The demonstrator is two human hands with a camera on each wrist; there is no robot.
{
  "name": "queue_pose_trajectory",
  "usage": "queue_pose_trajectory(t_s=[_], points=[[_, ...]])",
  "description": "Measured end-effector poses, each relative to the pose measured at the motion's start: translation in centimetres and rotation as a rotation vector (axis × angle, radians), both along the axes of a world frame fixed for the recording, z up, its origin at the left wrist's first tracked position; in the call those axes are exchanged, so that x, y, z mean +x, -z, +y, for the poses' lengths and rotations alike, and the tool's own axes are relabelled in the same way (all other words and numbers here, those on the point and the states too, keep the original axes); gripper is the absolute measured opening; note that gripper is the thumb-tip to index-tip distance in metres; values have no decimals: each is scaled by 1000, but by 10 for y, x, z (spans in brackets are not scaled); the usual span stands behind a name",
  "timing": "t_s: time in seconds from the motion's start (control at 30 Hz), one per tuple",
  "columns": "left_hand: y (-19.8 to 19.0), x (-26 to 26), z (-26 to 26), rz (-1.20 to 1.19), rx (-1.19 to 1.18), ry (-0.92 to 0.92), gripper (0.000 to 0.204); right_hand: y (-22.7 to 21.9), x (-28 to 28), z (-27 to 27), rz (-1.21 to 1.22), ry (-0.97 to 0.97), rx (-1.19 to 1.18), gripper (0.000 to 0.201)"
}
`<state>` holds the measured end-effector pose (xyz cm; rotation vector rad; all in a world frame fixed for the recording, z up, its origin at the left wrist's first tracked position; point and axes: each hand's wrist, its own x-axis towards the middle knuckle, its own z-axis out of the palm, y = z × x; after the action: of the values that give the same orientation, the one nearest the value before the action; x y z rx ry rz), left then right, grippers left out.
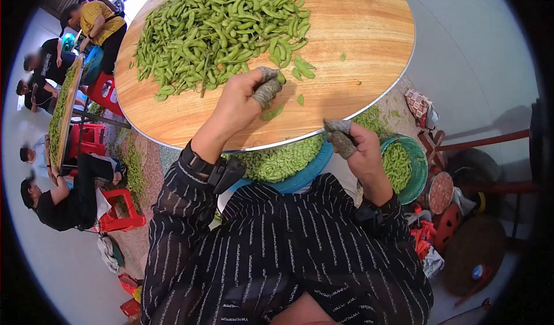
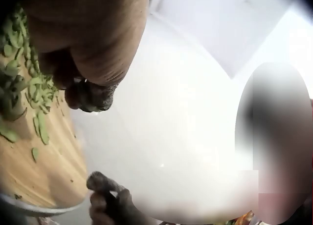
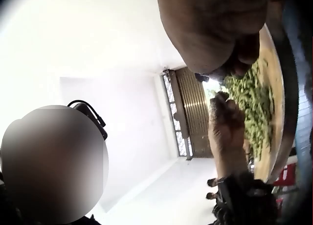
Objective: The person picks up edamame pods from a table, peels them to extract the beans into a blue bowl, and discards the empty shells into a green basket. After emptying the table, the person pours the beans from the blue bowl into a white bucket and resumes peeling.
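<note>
In the head view a heap of green soybean pods covers much of the round wooden table. My left hand is over the table's near edge, its thumb and forefinger in grey wraps. They pinch a green soybean pod, of which only the end shows. A few loose pods lie just beyond that hand. By the table's rim on the right is my right hand, fingers curled, with thumb and forefinger wrapped too; no pod shows between them. In the right wrist view the left hand appears near the heap.
Under the table edge, a blue tub holds shelled-looking green beans or pods. A green bucket with more stands at right, near a wooden chair. At left, several people sit or stand around another table, beside red stools.
</note>
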<state>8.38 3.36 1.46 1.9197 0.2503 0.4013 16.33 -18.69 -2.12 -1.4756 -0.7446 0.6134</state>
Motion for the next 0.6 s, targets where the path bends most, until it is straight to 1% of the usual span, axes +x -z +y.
queue_pose_trajectory(t_s=[0.03, 0.1, 0.13, 0.17, 0.23, 0.27, 0.33, 0.4, 0.53, 0.6], points=[[-2, -5, 2, -2, 3, -5, 10, -7, -2, 9, -2, -5, 3, 19], [-7, -13, 6, 11, -352, 71, 15, -19, -4, 25, 212, -130, 133, 23], [-10, -18, 1, 10, -387, 27, 13, -24, -6, 32, 238, -146, 116, 24], [-13, -22, -6, 8, -387, 24, 13, -27, -7, 39, 237, -149, 116, 24], [-14, -32, -16, 31, -547, -10, 16, -30, -11, 49, 346, -242, 188, 22], [-9, -37, -14, 62, -575, 0, 16, -31, -15, 52, 347, -246, 182, 22], [-8, -44, -16, 69, -588, 17, 14, -34, -20, 57, 427, -271, 199, 17], [-6, -49, -15, 74, -578, 45, 14, -36, -22, 58, 428, -283, 174, 14], [-5, -51, -18, 21, -555, 12, 14, -36, -23, 59, 416, -326, 169, 9], [-5, -55, -15, 80, -489, 37, 13, -36, -23, 59, 417, -325, 136, 8]])
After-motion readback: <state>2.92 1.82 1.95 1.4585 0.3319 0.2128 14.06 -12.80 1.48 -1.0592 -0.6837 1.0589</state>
